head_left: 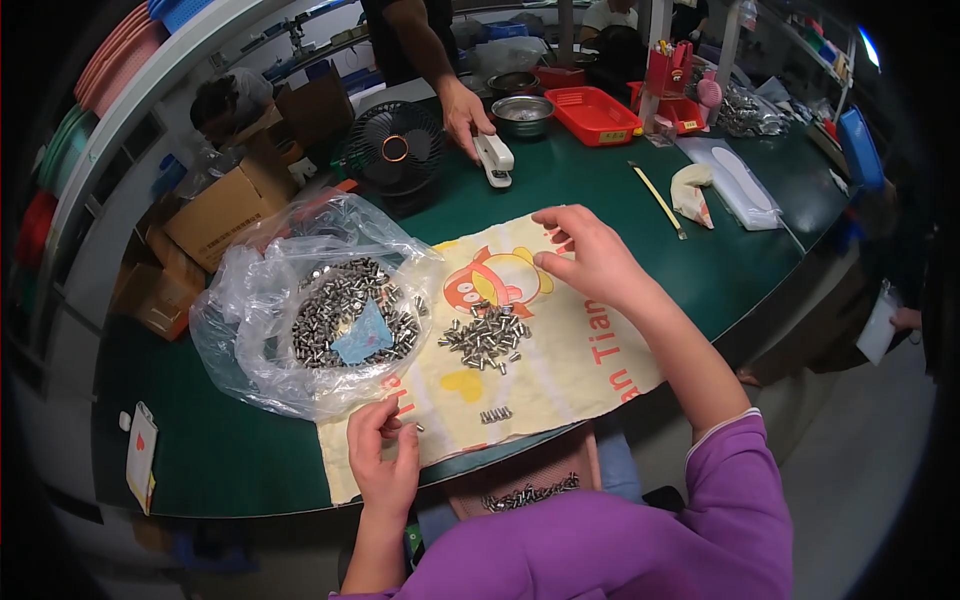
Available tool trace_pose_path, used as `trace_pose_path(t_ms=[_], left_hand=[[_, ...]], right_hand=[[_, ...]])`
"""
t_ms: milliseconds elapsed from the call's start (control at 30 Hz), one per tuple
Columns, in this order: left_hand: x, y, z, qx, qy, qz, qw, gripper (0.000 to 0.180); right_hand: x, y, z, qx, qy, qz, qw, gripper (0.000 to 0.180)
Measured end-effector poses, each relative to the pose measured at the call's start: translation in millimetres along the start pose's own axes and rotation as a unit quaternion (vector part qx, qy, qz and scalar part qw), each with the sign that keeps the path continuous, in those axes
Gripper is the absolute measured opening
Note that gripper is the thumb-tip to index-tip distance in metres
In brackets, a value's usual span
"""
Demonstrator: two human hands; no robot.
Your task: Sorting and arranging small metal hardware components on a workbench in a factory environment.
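Observation:
My left hand hovers at the near edge of a cream printed cloth, fingers loosely curled and thumb apart. A small metal piece shows just beyond its thumb; no grip on it is visible. My right hand reaches over the cloth's far side, open, with nothing seen in it. Between my hands lies a loose pile of short metal screws. Nearer to me, several screws form a short row. A clear plastic bag at the left gapes around many more screws and a blue scrap.
Across the green table, another person's hand touches a white stapler. A black fan, metal bowl and red tray stand beyond. Below the near edge, a pink basket holds screws. Cardboard boxes stand left.

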State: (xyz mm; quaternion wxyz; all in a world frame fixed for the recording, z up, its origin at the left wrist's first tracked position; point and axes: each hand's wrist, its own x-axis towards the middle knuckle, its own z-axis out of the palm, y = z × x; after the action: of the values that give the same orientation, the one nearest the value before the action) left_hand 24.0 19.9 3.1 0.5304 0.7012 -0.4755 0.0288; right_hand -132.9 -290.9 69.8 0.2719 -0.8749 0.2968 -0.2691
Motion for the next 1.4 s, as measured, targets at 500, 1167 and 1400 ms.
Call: trace_pose_path(t_ms=[500, 1167, 1400], left_hand=[[-7, -8, 2, 0.040, -0.001, -0.001, 0.999, 0.036], [-27, 17, 2, -0.043, -0.040, 0.154, 0.986, 0.024], [-31, 25, 17, -0.063, -0.041, 0.106, 0.992, 0.024]], right_hand=[[138, 66, 39, -0.105, 0.020, 0.083, 0.991, 0.085], [-255, 102, -54, 0.396, 0.218, 0.074, 0.889, 0.014], [-225, -82, -54, 0.738, -0.227, -0.288, 0.567, 0.014]])
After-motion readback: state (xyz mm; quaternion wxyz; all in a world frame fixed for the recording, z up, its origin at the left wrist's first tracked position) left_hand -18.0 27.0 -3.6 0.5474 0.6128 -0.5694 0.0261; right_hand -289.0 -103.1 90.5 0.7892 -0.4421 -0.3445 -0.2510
